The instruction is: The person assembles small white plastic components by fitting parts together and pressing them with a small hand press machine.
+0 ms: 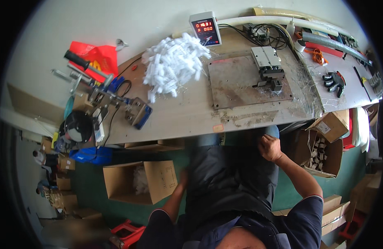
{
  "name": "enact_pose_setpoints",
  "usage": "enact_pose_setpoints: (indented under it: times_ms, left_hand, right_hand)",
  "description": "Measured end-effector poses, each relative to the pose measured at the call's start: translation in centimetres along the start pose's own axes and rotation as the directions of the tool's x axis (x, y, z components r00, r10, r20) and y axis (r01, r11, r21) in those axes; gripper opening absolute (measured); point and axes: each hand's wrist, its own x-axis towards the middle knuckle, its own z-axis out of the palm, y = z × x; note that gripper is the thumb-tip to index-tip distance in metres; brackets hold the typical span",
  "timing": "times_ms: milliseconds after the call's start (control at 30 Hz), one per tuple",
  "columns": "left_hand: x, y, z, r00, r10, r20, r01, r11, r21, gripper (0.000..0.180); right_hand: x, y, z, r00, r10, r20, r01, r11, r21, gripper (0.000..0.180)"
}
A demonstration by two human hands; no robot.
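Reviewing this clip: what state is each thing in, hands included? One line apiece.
Left hand: lowered near the left carton, blurred; grip unclear.
Right hand: fingers curled, at the right knee.
Counter display: lit, red digits.
White pieces: loosely heaped on the table.
Left carton: open, white material inside.
Right carton: open, holding brown pieces.
Metal plate: lying flat.
Dark glove: unworn.
Orange cord: bundled.

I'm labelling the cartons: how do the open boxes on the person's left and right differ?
The left box holds whitish pieces; the right box holds tan, curved pieces. The left box is close beside the blurred left hand; the right box stands well apart from the curled right hand. Both are brown cardboard.
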Motion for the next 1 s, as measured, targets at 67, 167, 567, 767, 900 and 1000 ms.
enact_pose_setpoints:
  times_ms: [67, 167, 567, 767, 900, 1000]
  left_hand:
    - [3.3, 8.7, -3.8, 0.996, -0.071, -0.051, 0.074, 0.996, 0.047, 0.023]
    - [3.6, 20.9, -10.0, 0.963, 0.075, -0.259, -0.078, 0.997, -0.002, 0.018]
    - [21.6, 30.5, -22.9, 0.676, 0.49, -0.55, -0.355, 0.871, 0.34, 0.02]
    - [28.4, 30.3, -22.3, 0.847, 0.264, -0.461, 0.066, 0.809, 0.585, 0.025]
    - [29.5, 30.5, -20.4, 0.831, 0.196, -0.52, 0.183, 0.787, 0.59, 0.018]
    - [28.2, 30.8, -20.6, 0.816, 0.201, -0.542, 0.167, 0.816, 0.554, 0.018]
  right_hand:
    - [-0.7, -0.1, -0.5, 0.996, 0.069, -0.053, -0.07, 0.997, -0.021, 0.011]
    - [-1.4, 0.0, -0.7, 0.989, 0.111, -0.096, -0.115, 0.993, -0.039, 0.01]
    - [-2.3, -2.0, -0.4, 0.949, 0.192, -0.249, -0.23, 0.964, -0.132, 0.007]
    - [-3.0, -2.7, -0.4, 0.937, 0.236, -0.256, -0.283, 0.945, -0.163, 0.006]
    - [-3.3, -1.9, -0.7, 0.93, 0.265, -0.254, -0.313, 0.935, -0.169, 0.006]
    - [-2.7, -1.5, -0.6, 0.932, 0.277, -0.234, -0.319, 0.933, -0.165, 0.006]
